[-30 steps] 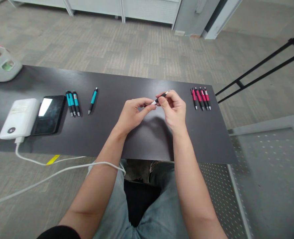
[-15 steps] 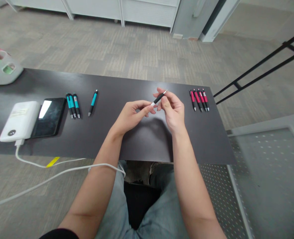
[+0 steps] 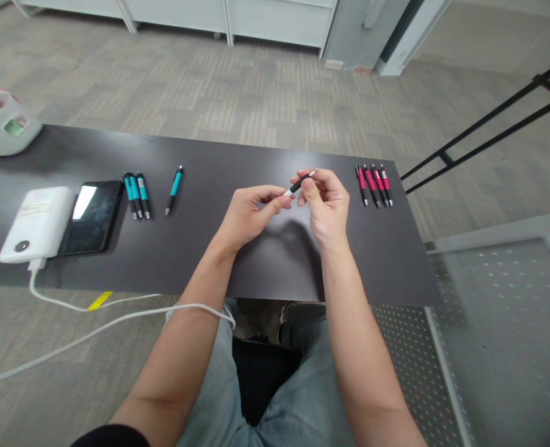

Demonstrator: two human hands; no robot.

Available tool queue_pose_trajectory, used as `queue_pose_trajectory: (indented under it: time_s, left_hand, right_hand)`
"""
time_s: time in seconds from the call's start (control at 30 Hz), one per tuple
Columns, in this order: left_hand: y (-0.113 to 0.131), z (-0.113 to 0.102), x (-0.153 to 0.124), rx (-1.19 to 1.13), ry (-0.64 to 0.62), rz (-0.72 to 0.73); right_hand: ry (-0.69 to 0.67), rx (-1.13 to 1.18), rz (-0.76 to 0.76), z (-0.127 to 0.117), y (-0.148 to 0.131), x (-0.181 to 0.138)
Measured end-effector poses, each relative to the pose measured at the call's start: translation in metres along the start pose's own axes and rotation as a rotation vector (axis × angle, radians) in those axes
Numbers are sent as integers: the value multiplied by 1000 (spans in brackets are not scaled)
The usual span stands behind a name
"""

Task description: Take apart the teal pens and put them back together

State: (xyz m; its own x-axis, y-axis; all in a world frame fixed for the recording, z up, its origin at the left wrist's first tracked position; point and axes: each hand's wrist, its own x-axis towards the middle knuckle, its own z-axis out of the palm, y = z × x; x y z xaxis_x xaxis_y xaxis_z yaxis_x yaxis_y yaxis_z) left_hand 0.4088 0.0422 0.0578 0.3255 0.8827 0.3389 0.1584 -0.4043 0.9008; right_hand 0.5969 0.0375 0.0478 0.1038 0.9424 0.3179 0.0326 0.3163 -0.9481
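Above the middle of the dark table (image 3: 275,279), both hands grip one pen (image 3: 298,185) with a black grip section and a pale tip pointing up to the right. My left hand (image 3: 251,214) pinches its white lower end between thumb and fingers. Around the black section near the tip, the thumb and fingers of my right hand (image 3: 326,202) are closed. Part of the pen is hidden by the fingers. To the left lies a single teal pen (image 3: 174,189), with a group of teal pens (image 3: 136,195) beyond it. Several red pens (image 3: 374,185) lie side by side at the right.
A white power bank (image 3: 37,223) and a black phone (image 3: 92,217) lie at the left. A white cable (image 3: 117,320) runs from the power bank and crosses my left forearm. At the far left corner stands a pale plastic container (image 3: 9,133). Black metal rails (image 3: 489,127) rise beyond the right edge.
The pen and both hands have shifted slightly to the right. My right hand's fingers are a little more curled around the tip end. The pens on the table lie as before.
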Motion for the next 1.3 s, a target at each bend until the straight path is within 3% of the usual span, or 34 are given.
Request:
queue_pose_trajectory:
  time_s: [0.13,0.27,0.4,0.5,0.6,0.67,0.77,0.9,0.97,1.1,1.3]
  left_hand:
    - [-2,-9,2,33,45,3]
    - [-11,-34,6,65,254,42]
    - [-22,-51,9,99,436,31]
    - [-25,-48,9,96,494,-8]
    - [-25,-40,7,129,448,-20]
    - [-26,-37,6,159,386,-16]
    - [-28,-37,4,213,294,22]
    - [-27,-37,2,286,154,54]
    - [-24,-36,2,303,98,39]
    - [-21,-34,2,313,9,33]
    - [-21,-33,2,321,-32,24]
  right_hand:
    - [-31,-38,11,4,-2,2]
    - [-188,-160,21,12,-9,-4]
    - [-472,-501,-20,35,-19,-24]
    - [-557,-762,-36,54,-24,-36]
    - [-607,-878,-84,62,-24,-38]
    - [-574,-865,-98,55,-24,-32]
    - [-416,-727,-77,24,-23,-17]
    - [-101,-571,-64,-31,-17,0]
    - [-32,-481,-41,-50,-13,3]
    - [-70,-347,0,-62,-8,2]
    - [-154,-351,-48,-61,-8,1]
